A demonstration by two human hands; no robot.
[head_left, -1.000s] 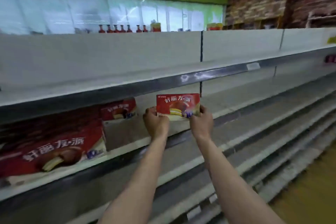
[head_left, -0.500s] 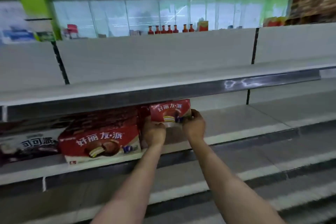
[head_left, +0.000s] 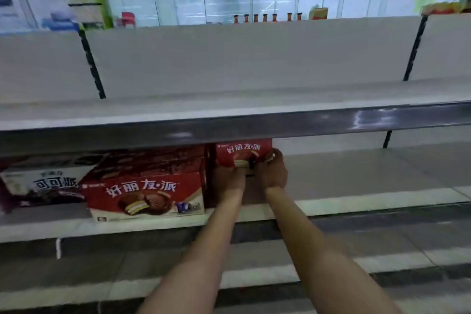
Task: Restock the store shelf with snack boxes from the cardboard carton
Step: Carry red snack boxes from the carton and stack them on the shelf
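Both my hands hold a small red snack box [head_left: 243,151] deep inside the second shelf [head_left: 356,202], just under the shelf above. My left hand [head_left: 230,180] grips its lower left side and my right hand [head_left: 272,173] grips its right end. The box stands to the right of a large red snack box [head_left: 146,194], which has more red boxes stacked behind it. The box's bottom edge is hidden by my hands. The cardboard carton is out of view.
A white and dark cocoa-pie box [head_left: 48,182] lies at the left of the same shelf. The grey top shelf [head_left: 229,107] overhangs my hands. Lower shelves [head_left: 382,262] step out toward me. Small bottles [head_left: 265,18] stand beyond the shelving.
My hands have pushed the small red box farther back into the shelf, next to the large red boxes. The view has swung left and closer.
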